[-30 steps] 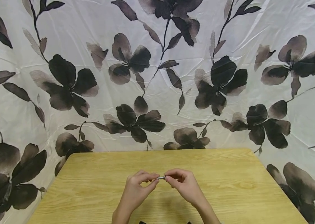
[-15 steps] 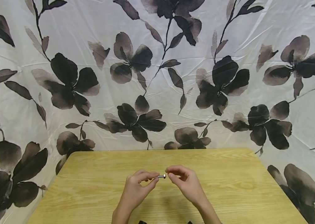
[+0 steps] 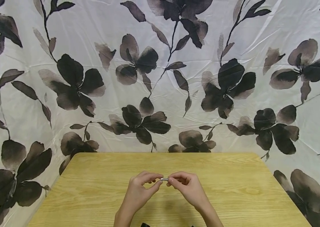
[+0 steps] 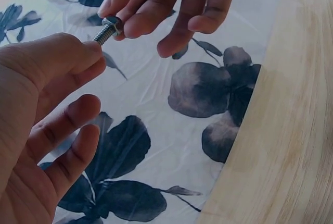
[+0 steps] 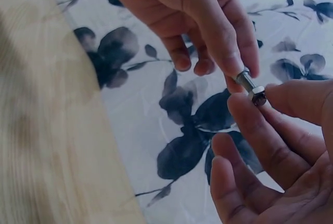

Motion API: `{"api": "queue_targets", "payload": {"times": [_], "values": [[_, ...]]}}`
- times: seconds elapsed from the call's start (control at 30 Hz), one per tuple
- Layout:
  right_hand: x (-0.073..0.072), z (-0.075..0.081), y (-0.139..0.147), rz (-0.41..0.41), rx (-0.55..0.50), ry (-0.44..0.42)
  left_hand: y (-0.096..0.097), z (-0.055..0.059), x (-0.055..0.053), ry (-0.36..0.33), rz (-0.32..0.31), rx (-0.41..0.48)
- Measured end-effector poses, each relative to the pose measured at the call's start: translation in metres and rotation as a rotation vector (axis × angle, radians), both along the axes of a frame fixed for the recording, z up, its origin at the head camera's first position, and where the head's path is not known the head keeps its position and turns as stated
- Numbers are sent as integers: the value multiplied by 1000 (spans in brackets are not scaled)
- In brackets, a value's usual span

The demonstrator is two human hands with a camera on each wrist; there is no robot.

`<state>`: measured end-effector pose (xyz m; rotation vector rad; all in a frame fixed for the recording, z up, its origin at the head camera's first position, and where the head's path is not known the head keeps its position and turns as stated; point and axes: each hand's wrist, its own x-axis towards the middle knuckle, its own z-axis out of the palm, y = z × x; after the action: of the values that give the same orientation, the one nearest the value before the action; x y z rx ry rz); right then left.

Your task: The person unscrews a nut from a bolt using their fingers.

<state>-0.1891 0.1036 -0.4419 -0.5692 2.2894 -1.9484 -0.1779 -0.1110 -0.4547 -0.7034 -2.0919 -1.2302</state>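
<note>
A small silver bolt (image 3: 164, 179) is held level between both hands above the table. My left hand (image 3: 141, 186) pinches one end of it between thumb and forefinger; its threaded shank (image 4: 105, 35) shows past the thumb in the left wrist view. At the other end sits a hexagonal piece that looks like a nut (image 5: 257, 95). My right hand (image 3: 186, 187) has its thumb and forefinger on this hex end. The other fingers of both hands are loosely bent and hold nothing. The end under the left fingertips is partly hidden.
A light wood-grain table (image 3: 97, 189) lies beneath the hands. Behind it and at the sides hangs a white cloth (image 3: 182, 104) with dark flowers. Small dark objects (image 3: 145, 224) show at the bottom edge of the head view.
Half a second ago the right fingers were off the hex end, leaving it in plain sight. They have moved left and closed on it again. The left hand has kept its pinch.
</note>
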Motion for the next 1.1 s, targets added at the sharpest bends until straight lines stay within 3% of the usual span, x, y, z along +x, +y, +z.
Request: {"api": "queue_targets", "payload": {"times": [0.57,0.7,0.9,1.1], "values": [[-1,0,6,19,-53,106,5,2,-3,-42,-17,32],[-2,1,7,18,-50,84,7,3,-3,-13,-21,49],[-1,2,8,-29,-12,-25,8,2,-1,8,-17,63],[-2,-1,5,13,-14,-7,4,0,-1,28,-3,38]]}}
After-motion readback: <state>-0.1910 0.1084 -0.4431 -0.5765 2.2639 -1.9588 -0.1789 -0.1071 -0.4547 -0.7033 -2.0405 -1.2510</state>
